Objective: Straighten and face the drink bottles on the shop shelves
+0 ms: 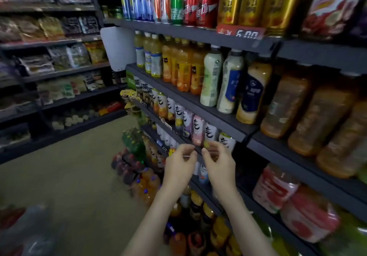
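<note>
Nearest us, the left hand [179, 163] and right hand [219, 163] hover side by side at the front rail [187, 142] of a lower shelf, fingers curled with the tips drawn toward the thumbs. We cannot tell whether they pinch anything or only touch the rail. Just behind them stands the row of white-labelled drink bottles [211, 134], so we judge it best to take each bottle low on its body, turn its label square to the aisle and draw it up to the rail without knocking its neighbours. We would then work along the row toward the far tea bottles [139, 85].
</note>
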{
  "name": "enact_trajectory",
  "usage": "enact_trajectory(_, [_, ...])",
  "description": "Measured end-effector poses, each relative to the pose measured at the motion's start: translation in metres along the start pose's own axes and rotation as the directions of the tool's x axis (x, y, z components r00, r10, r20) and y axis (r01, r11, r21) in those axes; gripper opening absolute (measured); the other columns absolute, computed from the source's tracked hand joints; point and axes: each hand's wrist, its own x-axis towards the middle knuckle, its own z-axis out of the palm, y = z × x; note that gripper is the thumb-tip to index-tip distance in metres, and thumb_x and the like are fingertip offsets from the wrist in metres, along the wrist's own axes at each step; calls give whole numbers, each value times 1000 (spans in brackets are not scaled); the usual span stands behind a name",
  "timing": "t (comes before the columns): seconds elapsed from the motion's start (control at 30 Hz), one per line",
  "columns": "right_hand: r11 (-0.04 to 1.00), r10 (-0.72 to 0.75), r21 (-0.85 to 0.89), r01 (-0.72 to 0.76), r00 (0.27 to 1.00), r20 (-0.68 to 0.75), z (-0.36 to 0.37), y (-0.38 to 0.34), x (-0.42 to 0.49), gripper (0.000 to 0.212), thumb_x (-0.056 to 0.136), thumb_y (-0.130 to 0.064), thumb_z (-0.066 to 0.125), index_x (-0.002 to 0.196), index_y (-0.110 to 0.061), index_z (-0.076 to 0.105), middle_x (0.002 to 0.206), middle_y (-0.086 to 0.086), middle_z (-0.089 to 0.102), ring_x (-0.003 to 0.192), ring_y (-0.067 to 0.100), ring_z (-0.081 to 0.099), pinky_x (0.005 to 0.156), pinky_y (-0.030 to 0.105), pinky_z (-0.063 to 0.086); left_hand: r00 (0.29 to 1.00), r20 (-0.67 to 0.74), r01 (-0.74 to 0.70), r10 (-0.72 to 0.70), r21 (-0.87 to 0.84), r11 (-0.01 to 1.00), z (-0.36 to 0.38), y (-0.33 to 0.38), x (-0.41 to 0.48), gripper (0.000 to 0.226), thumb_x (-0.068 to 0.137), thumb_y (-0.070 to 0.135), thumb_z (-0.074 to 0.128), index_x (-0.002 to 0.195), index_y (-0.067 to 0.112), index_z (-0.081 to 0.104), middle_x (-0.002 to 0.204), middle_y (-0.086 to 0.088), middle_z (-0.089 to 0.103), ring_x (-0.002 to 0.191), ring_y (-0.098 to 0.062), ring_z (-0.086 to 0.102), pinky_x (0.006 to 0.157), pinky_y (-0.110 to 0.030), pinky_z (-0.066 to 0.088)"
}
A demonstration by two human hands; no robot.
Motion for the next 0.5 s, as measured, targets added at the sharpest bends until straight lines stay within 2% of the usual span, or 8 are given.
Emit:
enact_trajectory(0.13, [997,70,-19,-73,990,-126,76,-5,41,26,91,-21,61,114,-9,62,105,2,63,94,14,58,78,18,42,994,109,-20,19,3,1000,-42,-31,74,23,95,27,52,116,24,60,103,11,62,94,-1,56,74,-13,41])
enact_trajectory(0.23, [988,150,-7,-153,977,-153,126,-8,67,26,92,-19,60,115,-9,60,109,4,62,94,14,57,78,17,41,984,175,-30,22,40,999,-66,-51,126,26,96,27,51,120,22,59,107,6,64,92,-3,55,74,-13,40])
enact_trajectory(0.3, [981,187,-16,-193,967,-171,151,-5,77,25,92,-20,60,115,-10,60,110,5,63,99,17,58,82,23,44,978,207,-26,14,58,998,-75,-63,155,27,96,26,50,121,21,58,108,5,64,90,-3,54,65,-4,37])
enact_trajectory(0.37, [972,224,-23,-234,953,-205,169,3,89,24,92,-18,60,115,-10,60,109,4,63,98,16,57,80,21,41,969,248,-28,6,83,996,-75,-74,181,27,96,26,50,122,20,57,108,5,62,85,-3,52,58,-2,36])
enact_trajectory(0.43, [958,271,-20,-285,930,-250,181,17,100,27,92,-16,60,117,-9,60,112,6,62,95,11,53,78,17,37,958,286,-23,-8,104,994,-68,-85,203,28,96,27,50,122,20,56,108,4,62,82,-4,51,55,-5,35])
enact_trajectory(0.5, [941,326,1,-339,903,-279,188,33,110,32,92,-15,60,123,-6,58,119,8,60,95,9,51,79,15,36,947,318,-2,-37,123,992,-59,-95,221,28,96,28,50,123,20,56,109,2,63,82,-7,53,62,-12,37])
